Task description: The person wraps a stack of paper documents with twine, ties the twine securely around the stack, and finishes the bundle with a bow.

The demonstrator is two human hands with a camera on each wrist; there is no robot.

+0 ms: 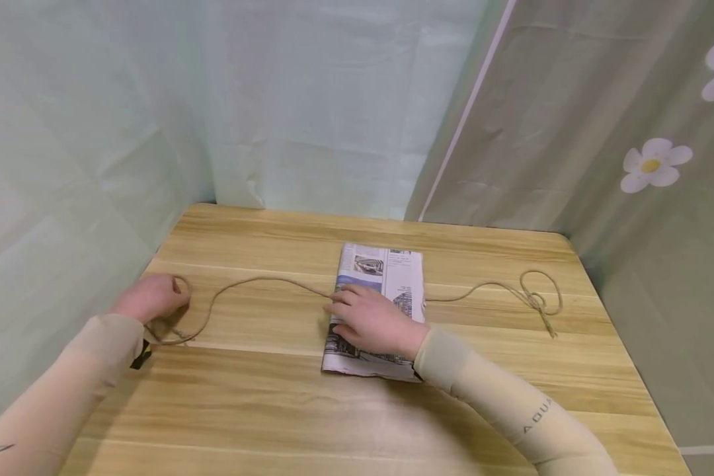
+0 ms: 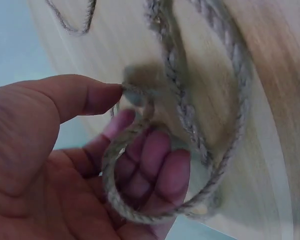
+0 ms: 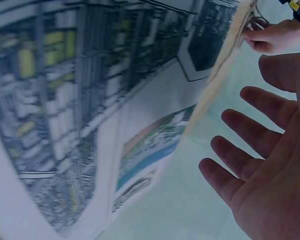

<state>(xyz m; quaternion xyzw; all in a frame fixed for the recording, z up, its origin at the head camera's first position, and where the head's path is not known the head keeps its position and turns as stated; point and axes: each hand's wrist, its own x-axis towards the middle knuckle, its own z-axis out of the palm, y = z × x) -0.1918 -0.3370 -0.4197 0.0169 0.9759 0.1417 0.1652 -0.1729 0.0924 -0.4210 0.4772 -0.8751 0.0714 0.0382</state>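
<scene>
A folded newspaper [image 1: 406, 270] lies on the wooden table, with a thin tan rope [image 1: 262, 278] running out from both its left and right sides. My right hand [image 1: 373, 320] is over the newspaper, fingers spread and loosely bent. In the right wrist view its fingers [image 3: 240, 165] hold nothing, beside the printed page [image 3: 155, 92]. Near the table's left edge, my left hand [image 1: 150, 297] pinches the rope near its end. The left wrist view shows a loop of rope [image 2: 111, 172] hanging across the curled fingers, below the thumb.
On the right of the table [image 1: 357, 423], the rope's other end forms a small loop with a knot [image 1: 534, 301]. Pale curtains [image 1: 333, 119] hang behind and to the left. A grey-brown curtain [image 1: 523, 132] with white flowers hangs at the right.
</scene>
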